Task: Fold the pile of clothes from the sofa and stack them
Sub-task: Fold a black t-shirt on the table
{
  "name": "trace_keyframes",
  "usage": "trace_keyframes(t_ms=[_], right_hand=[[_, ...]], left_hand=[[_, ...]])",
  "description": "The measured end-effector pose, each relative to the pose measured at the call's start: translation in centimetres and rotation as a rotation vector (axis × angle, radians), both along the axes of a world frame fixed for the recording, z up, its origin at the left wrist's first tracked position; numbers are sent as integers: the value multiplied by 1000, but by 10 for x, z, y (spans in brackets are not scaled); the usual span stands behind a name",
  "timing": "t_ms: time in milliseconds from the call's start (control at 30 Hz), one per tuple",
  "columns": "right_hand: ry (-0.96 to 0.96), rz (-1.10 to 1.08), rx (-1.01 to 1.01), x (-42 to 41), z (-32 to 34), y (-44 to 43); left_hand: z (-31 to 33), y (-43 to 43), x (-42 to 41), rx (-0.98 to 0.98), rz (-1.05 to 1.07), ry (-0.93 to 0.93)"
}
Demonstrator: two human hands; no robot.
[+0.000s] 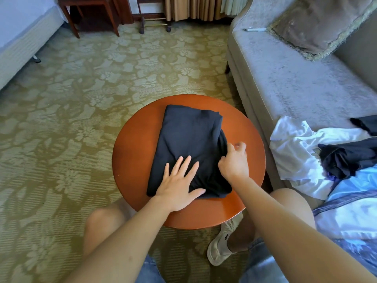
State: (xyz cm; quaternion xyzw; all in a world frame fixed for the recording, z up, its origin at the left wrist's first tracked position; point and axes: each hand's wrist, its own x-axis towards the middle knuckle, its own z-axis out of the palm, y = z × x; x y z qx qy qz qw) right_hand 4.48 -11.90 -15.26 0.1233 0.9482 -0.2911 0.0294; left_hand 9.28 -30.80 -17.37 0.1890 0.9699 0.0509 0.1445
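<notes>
Folded black garment [189,144] at centre of round table [130,160]. Left hand [179,184] lies flat, fingers spread, pressing its 6 o'clock end. Right hand [234,162] is curled at the 4 o'clock edge, grip unclear. Risk: tugging there loosens the layers. Unfolded pile [293,148] waits on sofa [285,82], 3 o'clock.

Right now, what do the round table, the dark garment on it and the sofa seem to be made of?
The round table looks like wood with a glossy reddish varnish: light reflects along its top. The dark garment seems a soft, matte knit, perhaps cotton: it folds in smooth creases. The sofa appears covered in grey velvety fabric, judging by its mottled nap.
</notes>
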Motion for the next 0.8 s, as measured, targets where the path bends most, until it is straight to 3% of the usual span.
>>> trace_keyframes(t_ms=[133, 233, 300, 433, 500, 567, 667, 800], right_hand=[[177, 190, 129, -9, 1, -3], [90, 451, 247, -26, 0, -9], [34, 512, 357, -31, -1, -11], [145, 394, 485, -29, 6, -18], [194, 231, 389, -35, 9, -18], [82, 47, 258, -45, 10, -15], [-151, -179, 56, -51, 7, -8], [-76, -363, -121, -29, 5, -2]], left_hand=[[2, -16, -4, -22, -15, -8], [6, -28, -10, -12, 12, 12], [12, -44, -21, -31, 76, 25], [19, -99, -45, -34, 494, 31], [25, -110, -52, 127, 727, 48], [31, -96, -59, 343, 902, 88], [34, -60, -74, 450, 995, 43], [28, -46, -98, 324, 993, 78]])
